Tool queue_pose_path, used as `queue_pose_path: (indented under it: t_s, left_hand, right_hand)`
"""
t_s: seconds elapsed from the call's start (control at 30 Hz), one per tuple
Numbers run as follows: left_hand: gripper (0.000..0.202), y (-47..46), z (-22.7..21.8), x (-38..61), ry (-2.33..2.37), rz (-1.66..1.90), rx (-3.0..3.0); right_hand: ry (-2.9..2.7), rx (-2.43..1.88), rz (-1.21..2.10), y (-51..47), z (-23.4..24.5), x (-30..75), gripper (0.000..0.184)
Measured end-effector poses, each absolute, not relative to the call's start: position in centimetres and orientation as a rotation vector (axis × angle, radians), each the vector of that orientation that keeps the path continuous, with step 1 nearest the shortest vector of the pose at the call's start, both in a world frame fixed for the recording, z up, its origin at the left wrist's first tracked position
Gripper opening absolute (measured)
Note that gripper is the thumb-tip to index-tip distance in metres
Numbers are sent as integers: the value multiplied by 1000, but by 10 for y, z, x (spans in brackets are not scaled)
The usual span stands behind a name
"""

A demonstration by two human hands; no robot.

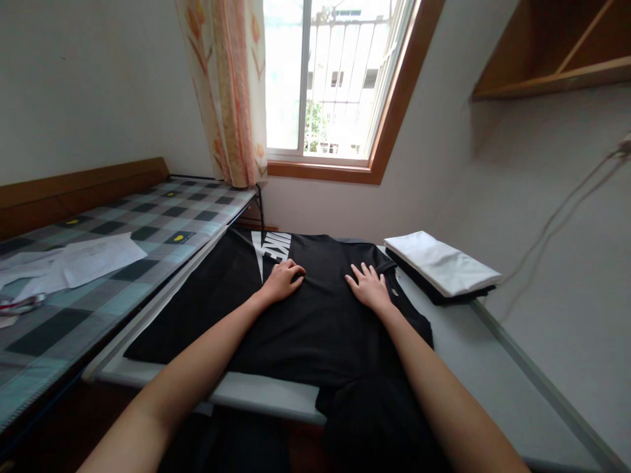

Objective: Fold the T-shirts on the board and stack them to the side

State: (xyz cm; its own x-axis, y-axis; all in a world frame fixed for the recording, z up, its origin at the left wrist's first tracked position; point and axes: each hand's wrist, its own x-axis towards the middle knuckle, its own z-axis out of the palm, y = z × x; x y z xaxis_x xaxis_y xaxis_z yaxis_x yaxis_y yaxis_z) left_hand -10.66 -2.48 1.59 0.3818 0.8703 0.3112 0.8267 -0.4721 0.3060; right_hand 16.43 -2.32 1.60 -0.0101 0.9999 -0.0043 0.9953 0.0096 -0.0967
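A black T-shirt (300, 322) with a white printed logo lies spread out on a white table (276, 393). Its collar side points to the right, and one sleeve hangs over the near table edge. My left hand (282, 281) rests on the shirt just beside the white lettering, its fingers slightly bent and apart. Flat on the cloth near the collar is my right hand (369, 287), fingers spread. Neither hand grips anything that I can see.
A folded white garment (441, 261) sits on a folded black one (438, 297) at the table's right. To the left stands a bed (118, 279) with checked bedding and loose papers (93, 259). A wooden shelf (552, 79) juts out at upper right; a curtain (231, 98) hangs by the window.
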Motion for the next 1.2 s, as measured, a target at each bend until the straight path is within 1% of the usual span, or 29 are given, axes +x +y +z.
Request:
queue_pose_path:
  t_s: [0.13, 0.2, 0.27, 0.43, 1.2]
  left_hand:
    - [53, -28, 13, -103, 1940, 543, 2400]
    - [61, -29, 12, -102, 2029, 414, 2337]
    - [65, -29, 12, -101, 2030, 312, 2316]
    - [68, -28, 11, -104, 1988, 228, 2327]
    - [68, -28, 11, -106, 1936, 239, 2365]
  right_hand:
    - [-2193, -2146, 111, -26, 15, 167, 63]
    - [-2195, -2139, 115, -26, 14, 168, 63]
    - [-2195, -2136, 123, -27, 15, 168, 62]
    - [-2209, -2141, 130, -27, 15, 169, 62]
    - [-2215, -2081, 157, -28, 15, 173, 61]
